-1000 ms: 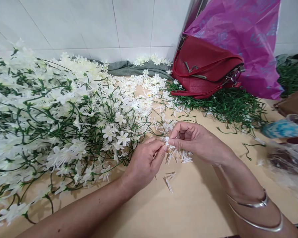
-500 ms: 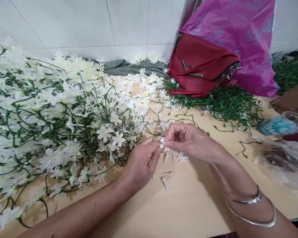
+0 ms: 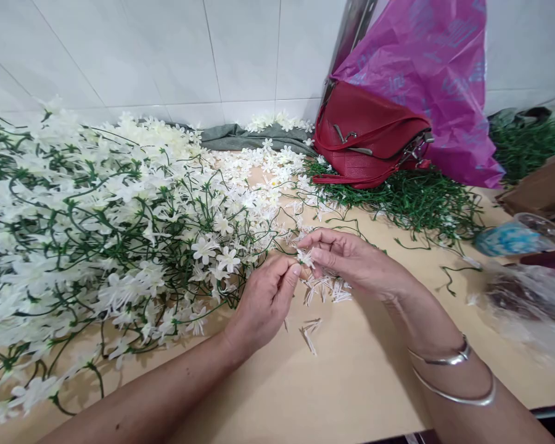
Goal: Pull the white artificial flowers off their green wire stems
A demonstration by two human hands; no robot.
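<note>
A small white artificial flower (image 3: 306, 258) with pointed petals is between my hands. My left hand (image 3: 266, 299) is closed, pinching the flower's base between thumb and index finger. My right hand (image 3: 354, 262) curls around the petals from the other side, its thumb and index finger at them; its lower fingers are partly hidden. Just below and behind the hands lie several thin white stamen pieces (image 3: 326, 290), and a few more sticks (image 3: 309, 336) lie nearer to me. A big heap of white artificial flowers on green stems (image 3: 134, 228) spreads to the left.
Loose white blossoms (image 3: 277, 160) lie at the back of the table (image 3: 333, 388). A red handbag (image 3: 372, 135) rests on green stems (image 3: 411, 203), before a purple plastic bag (image 3: 425, 68). At right are a plastic cup (image 3: 513, 237) and a clear bag (image 3: 531, 302).
The right fingers have loosened from a tight pinch and now spread around the flower, whose petals show more. The left hand keeps its pinch. The view has shifted slightly.
</note>
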